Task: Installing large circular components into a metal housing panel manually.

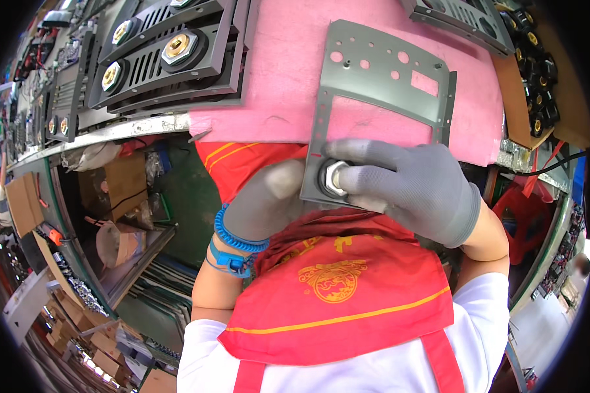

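Finished panels [164, 59]: dark grey moulded plates with brass terminals already seated in their sockets, stacked at the far left of the desk [137, 126].
Left hand [262, 206]: gloved in grey, a blue coiled strap at the wrist; it reaches under the near left corner of the metal panel [380, 78] and supports it from below. Its fingers are hidden behind the plate, so how tightly they close cannot be told.
Metal panel: flat grey bracket with punched round holes, one rectangular slot and a large open window; its far part lies on the pink foam mat [288, 72], its near edge overhangs the desk toward the red apron [337, 295].
Hex fitting [333, 177]: silvery nut or terminal head set in a round black collar at the near left corner of the panel.
Right hand [406, 187]: gloved in grey, laid across the near edge of the panel, fingertips pinched on the hex fitting.
Black parts [536, 78]: loose knob-like sockets with brass centres, heaped at the far right on brown card.
Progress: judged from this view, one fitting is seated in the panel and is being worked by hand; the remaining holes stand unfilled, so most of the assembly appears left to do.
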`<action>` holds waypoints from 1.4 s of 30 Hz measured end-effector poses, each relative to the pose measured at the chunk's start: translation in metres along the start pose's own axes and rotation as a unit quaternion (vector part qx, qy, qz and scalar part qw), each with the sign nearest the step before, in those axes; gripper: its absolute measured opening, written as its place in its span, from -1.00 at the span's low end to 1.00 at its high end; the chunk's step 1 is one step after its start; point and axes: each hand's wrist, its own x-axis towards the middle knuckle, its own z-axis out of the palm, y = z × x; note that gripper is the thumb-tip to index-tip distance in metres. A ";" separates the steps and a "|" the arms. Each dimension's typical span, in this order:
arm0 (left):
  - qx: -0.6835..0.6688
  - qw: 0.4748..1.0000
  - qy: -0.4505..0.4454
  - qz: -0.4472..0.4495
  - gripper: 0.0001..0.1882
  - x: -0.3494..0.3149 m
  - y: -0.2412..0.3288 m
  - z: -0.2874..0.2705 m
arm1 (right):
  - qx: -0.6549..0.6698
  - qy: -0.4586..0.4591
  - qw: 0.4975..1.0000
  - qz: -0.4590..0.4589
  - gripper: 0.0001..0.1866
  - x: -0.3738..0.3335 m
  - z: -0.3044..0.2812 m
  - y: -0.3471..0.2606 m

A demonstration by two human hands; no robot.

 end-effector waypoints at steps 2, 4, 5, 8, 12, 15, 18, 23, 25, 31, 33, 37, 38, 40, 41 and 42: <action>0.073 0.997 0.019 0.024 -0.23 -0.002 0.000 -0.001 | -0.065 -0.023 0.998 0.007 -0.63 0.005 -0.007 -0.010; 0.064 0.997 -0.009 0.030 -0.24 0.001 -0.002 -0.007 | -0.121 -0.003 0.992 -0.045 -0.64 0.009 -0.010 -0.009; 0.055 0.997 -0.040 0.032 -0.24 0.003 -0.003 -0.009 | -0.177 0.019 0.980 -0.093 -0.64 0.010 -0.011 -0.008; 0.031 0.999 0.005 0.038 -0.25 0.000 -0.005 0.000 | -0.193 0.037 0.967 -0.164 -0.66 0.013 -0.003 0.005; 0.042 0.998 -0.029 0.024 -0.22 0.002 -0.002 0.003 | -0.216 0.026 0.962 -0.164 -0.68 0.017 -0.008 0.000; 0.032 0.998 -0.016 0.061 -0.24 0.003 -0.006 0.000 | -0.158 0.046 0.974 -0.157 -0.71 0.019 -0.009 0.005; 0.048 0.998 0.003 0.036 -0.16 0.003 -0.006 0.000 | -0.167 0.046 0.966 -0.190 -0.69 0.017 -0.006 0.010; 0.069 0.998 0.002 0.014 -0.11 0.002 -0.005 0.000 | -0.131 -0.034 0.984 -0.117 -0.64 0.022 -0.008 0.003; 0.059 0.998 0.011 0.015 -0.13 0.000 -0.003 0.001 | -0.129 -0.029 0.985 -0.114 -0.65 0.021 -0.014 -0.002; 0.059 0.997 -0.031 0.043 -0.24 0.004 -0.005 -0.001 | -0.136 0.048 0.979 -0.145 -0.66 0.019 0.001 0.007; 0.061 0.996 -0.049 0.052 -0.30 0.006 -0.004 0.002 | -0.115 0.057 0.985 -0.119 -0.67 0.018 0.003 0.002; 0.046 0.998 0.014 0.050 -0.22 0.001 -0.007 0.000 | -0.191 -0.002 0.977 -0.098 -0.68 0.015 -0.016 -0.004; 0.023 0.998 0.019 0.048 -0.23 0.000 -0.006 -0.001 | -0.203 0.000 0.973 -0.111 -0.64 0.013 -0.020 -0.003; 0.017 0.999 0.012 0.044 -0.25 0.001 -0.004 -0.002 | -0.160 0.032 0.978 -0.127 -0.60 0.014 -0.017 0.000; 0.010 0.999 0.005 0.037 -0.27 0.003 -0.004 -0.001 | -0.116 0.065 0.981 -0.142 -0.54 0.014 -0.013 0.002; 0.011 0.999 0.003 0.034 -0.27 0.004 -0.003 0.000 | -0.056 0.120 0.978 -0.160 -0.52 0.018 0.001 0.007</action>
